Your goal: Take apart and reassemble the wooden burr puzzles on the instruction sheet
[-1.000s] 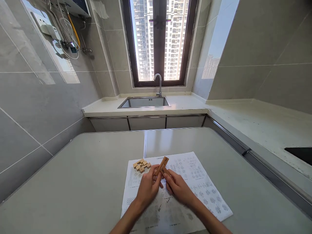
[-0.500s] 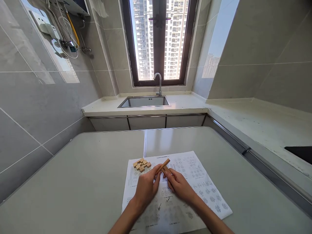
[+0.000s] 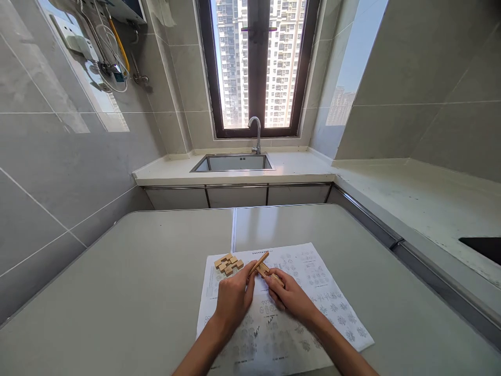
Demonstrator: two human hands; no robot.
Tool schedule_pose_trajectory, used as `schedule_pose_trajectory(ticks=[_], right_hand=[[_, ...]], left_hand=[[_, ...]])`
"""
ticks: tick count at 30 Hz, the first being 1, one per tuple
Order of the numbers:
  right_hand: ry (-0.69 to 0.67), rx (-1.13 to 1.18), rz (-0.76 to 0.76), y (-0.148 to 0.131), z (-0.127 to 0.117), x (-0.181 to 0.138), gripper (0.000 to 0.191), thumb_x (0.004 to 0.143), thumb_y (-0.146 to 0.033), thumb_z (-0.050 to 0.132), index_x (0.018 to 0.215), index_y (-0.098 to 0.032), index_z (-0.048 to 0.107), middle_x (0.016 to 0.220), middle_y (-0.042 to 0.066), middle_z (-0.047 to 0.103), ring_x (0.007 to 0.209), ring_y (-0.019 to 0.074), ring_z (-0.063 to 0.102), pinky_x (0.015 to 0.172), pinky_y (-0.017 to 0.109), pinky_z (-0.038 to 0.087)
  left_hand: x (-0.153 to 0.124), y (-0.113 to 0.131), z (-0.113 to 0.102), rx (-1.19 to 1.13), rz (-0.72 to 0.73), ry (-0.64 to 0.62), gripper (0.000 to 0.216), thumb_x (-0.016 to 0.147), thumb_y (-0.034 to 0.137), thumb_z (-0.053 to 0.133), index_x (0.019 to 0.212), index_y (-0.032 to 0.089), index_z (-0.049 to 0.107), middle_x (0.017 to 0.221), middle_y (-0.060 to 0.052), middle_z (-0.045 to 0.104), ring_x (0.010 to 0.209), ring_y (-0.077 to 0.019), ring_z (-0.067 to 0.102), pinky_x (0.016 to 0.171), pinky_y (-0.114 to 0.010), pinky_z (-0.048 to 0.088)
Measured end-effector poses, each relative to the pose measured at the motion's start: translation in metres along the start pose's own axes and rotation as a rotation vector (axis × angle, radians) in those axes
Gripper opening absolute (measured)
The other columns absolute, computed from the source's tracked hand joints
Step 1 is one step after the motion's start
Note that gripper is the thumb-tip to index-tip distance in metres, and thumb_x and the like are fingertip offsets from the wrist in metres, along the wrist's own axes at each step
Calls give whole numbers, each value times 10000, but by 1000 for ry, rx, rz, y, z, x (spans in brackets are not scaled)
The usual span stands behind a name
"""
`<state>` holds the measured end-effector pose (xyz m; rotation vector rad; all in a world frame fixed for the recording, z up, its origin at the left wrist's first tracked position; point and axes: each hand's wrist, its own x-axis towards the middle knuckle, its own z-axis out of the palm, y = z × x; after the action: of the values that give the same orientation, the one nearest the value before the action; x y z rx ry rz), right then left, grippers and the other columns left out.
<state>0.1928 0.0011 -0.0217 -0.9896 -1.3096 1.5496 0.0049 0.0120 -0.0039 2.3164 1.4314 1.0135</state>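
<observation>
My left hand is closed on a wooden stick that slants up to the right. My right hand pinches a second wooden piece, notched like a puzzle block, whose far end meets the stick. Both pieces are held above a printed paper sheet. Just beyond my left hand, several notched wooden blocks lie grouped on the sheet's upper left. Fingers hide part of both held pieces.
The sheet rests on a pale table with a seam down its middle. Past the table's far edge is a counter with a sink and a faucet below a window. Another counter runs along the right.
The piece in my right hand has turned, now showing its notch and lighter side. The stick in my left hand has shifted slightly left and tilted more steeply. The grouped blocks stay put.
</observation>
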Motion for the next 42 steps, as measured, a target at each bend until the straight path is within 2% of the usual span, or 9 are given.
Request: schedule_pose_trajectory(ticks=[4,12,16,20,22,27,34,39,42], right_hand=[[0,-35,-30,-3,0,-1,453,982,-660,525,871,-221,541,495,-105,460,401,86,333,445,227,303],[34,-76,-45,2,2,-1,478,977,-687,509,846,-228,533,494,-98,458,403,97,350,438,235,301],[44,-77,-40,1,2,-1,477,969,-694,517,859,-230,543,499,-98,445,414,99,346,435,238,267],[-30,-85,-15,-6,-4,-3,491,972,-695,501,929,-215,596,484,-102,424,417,100,328,444,236,256],[-65,-70,1,-9,-6,-3,499,975,-693,493,958,-208,610,471,-109,413,402,96,299,439,235,243],[-18,-71,-23,-7,-3,-4,491,972,-698,500,898,-216,565,480,-110,405,405,93,282,422,236,217],[21,-76,-36,-7,4,-7,485,982,-690,489,803,-239,493,492,-95,468,393,101,356,438,239,315],[-21,-76,-14,-9,-2,-6,485,985,-687,484,920,-216,582,467,-109,435,378,97,306,416,232,264],[-49,-74,-9,-8,-6,-6,481,990,-671,494,945,-209,618,463,-107,417,387,91,282,414,229,237]], left_hand=[[2,-6,-3,48,-30,35,373,1051,338,476,1395,287,610,997,-57,818,731,-228,761,641,-289,534],[-2,-11,5,110,-20,32,431,1062,386,475,1463,268,578,882,-74,816,628,-221,732,589,-293,506],[-3,-12,5,88,-6,19,452,1067,363,468,1506,280,534,911,-71,819,679,-228,752,609,-295,528],[1,-12,0,14,68,-19,470,1076,318,437,1545,321,475,1160,-75,792,880,-216,773,739,-289,577],[3,-12,-2,-20,94,-44,480,1073,295,442,1552,322,463,1210,-70,776,925,-208,768,775,-285,585],[3,-14,-1,-37,75,-19,476,1064,281,466,1540,299,487,1142,-78,794,891,-203,765,821,-301,591],[-3,-17,7,47,62,-12,495,1056,299,477,1551,281,475,939,-83,816,712,-194,740,669,-266,561],[-2,-15,4,-37,79,-22,504,1046,266,487,1547,313,473,1075,-76,810,803,-198,763,719,-278,581],[0,-12,0,-73,93,-61,504,1049,233,472,1545,319,471,1067,-60,810,853,-193,773,756,-277,592]])
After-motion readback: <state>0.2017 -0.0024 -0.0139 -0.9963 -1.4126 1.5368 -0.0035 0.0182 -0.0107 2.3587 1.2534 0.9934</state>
